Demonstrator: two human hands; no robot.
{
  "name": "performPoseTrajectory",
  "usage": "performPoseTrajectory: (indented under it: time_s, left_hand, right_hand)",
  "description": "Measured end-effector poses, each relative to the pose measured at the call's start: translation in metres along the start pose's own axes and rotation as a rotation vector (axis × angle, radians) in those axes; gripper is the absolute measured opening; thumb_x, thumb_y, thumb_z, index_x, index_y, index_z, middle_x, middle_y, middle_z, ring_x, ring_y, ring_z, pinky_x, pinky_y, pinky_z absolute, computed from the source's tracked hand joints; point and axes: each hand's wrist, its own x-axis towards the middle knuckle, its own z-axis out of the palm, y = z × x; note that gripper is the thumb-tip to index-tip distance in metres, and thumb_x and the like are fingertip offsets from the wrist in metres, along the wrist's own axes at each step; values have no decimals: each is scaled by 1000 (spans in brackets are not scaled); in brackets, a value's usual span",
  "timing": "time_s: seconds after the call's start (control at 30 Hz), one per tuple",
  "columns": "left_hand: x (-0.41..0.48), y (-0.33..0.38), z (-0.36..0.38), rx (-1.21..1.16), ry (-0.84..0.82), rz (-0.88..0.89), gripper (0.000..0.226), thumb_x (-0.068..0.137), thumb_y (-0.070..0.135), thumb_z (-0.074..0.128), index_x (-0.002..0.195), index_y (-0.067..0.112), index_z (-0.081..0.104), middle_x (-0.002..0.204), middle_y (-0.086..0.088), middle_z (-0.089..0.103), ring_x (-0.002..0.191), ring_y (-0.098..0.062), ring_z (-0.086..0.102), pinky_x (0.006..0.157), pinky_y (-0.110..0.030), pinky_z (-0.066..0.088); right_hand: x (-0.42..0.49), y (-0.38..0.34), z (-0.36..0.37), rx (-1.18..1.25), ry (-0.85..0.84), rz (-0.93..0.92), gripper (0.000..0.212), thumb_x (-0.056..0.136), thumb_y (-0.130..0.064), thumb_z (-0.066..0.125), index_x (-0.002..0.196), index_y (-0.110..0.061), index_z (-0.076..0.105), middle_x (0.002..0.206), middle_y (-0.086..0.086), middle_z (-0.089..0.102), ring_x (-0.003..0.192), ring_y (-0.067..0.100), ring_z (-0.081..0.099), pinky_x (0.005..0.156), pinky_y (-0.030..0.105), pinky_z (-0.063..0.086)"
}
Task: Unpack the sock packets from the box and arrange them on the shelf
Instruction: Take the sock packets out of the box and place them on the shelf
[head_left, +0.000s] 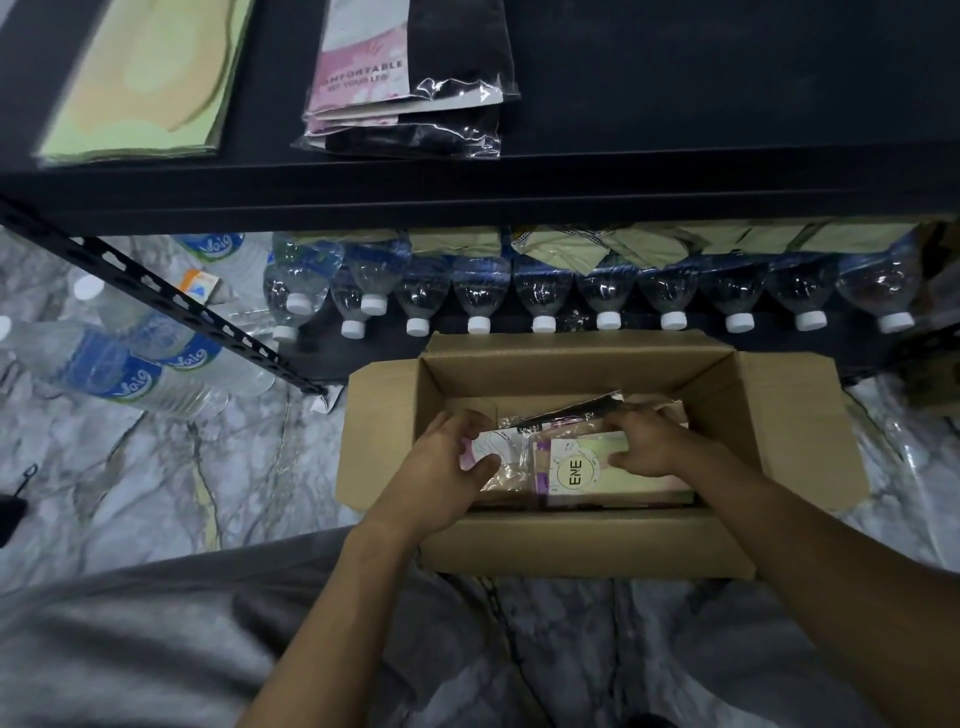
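An open cardboard box (582, 540) stands on the marble floor in front of a black shelf (675, 156). Inside lie several sock packets (576, 470) in clear plastic, the top one marked "ENE". My left hand (447, 462) grips the left end of the packets, thumb on top. My right hand (647, 441) holds their right side, fingers curled over the far edge. On the shelf above lies a small stack of sock packets (410, 83) with pink and black contents.
A green-yellow flat pack (145, 78) lies at the shelf's left. A row of water bottles (545, 291) fills the lower shelf behind the box. More bottles (140, 364) lie on the floor at left, beside a slanted black shelf strut (171, 301).
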Motion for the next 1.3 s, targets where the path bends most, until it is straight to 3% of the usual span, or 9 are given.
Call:
performPoseTrajectory:
  time_s: [0.1,0.27,0.47,0.63,0.77,0.97,1.13,1.2,1.3]
  left_hand:
    - [1,-2,0,-1,1,11,38,87,19,70,123,17,58,108,5,49,86,-4,52,71,-1,36]
    - [1,-2,1,-8,0,3,38,87,19,69,123,18,58,109,5,50,90,-8,53,78,-11,36]
    - [2,-3,3,-5,-6,-1,36,87,21,69,122,19,58,109,6,50,91,-8,53,82,-14,38]
    - [3,0,1,-10,-5,16,36,87,20,69,121,16,59,111,5,52,96,-12,56,82,-15,41]
    - [1,4,0,-16,3,32,34,86,16,70,119,13,60,109,6,51,93,-11,57,77,-2,38]
    - [-2,14,0,-31,-14,35,31,86,17,69,115,12,59,108,1,52,102,-18,60,95,-36,51]
    - [-8,14,5,-24,-8,14,37,86,19,70,120,12,57,110,0,52,95,-18,58,88,-31,50]
    - [-10,12,8,-21,-23,-1,38,86,20,70,121,14,56,111,0,52,95,-18,56,84,-26,45]
    - [-12,11,15,-35,-47,-13,39,86,19,70,121,13,56,111,0,52,96,-17,55,85,-24,43]
  right_hand:
    - [2,2,2,-34,7,-48,69,76,-34,74,137,-23,44,147,4,35,134,25,34,111,41,26]
    - [4,3,6,-84,38,-50,74,74,-36,76,139,-24,42,150,3,30,139,26,24,113,45,17]
    - [-5,0,6,-20,15,9,46,76,-34,75,118,-24,58,127,1,56,126,27,40,104,38,31]
    - [-16,0,5,47,19,12,46,77,-32,74,120,-23,60,129,0,57,126,26,39,102,39,38]
    - [-34,1,-15,67,132,-38,35,73,-36,76,106,-30,67,114,-4,63,115,24,50,98,37,42]
    - [-82,1,-61,222,350,-90,16,77,-26,75,89,-31,67,89,-14,63,93,16,60,82,30,47]
    - [-134,-3,-87,392,523,-132,16,79,-12,73,94,-13,68,84,-14,58,83,8,59,76,17,45]
    - [-153,-2,-92,387,574,-136,14,79,-9,73,84,-17,63,79,-14,55,76,3,54,68,9,39]
    - [-174,4,-95,400,674,-107,27,77,-10,75,69,-24,54,74,-9,53,70,8,51,60,11,36]
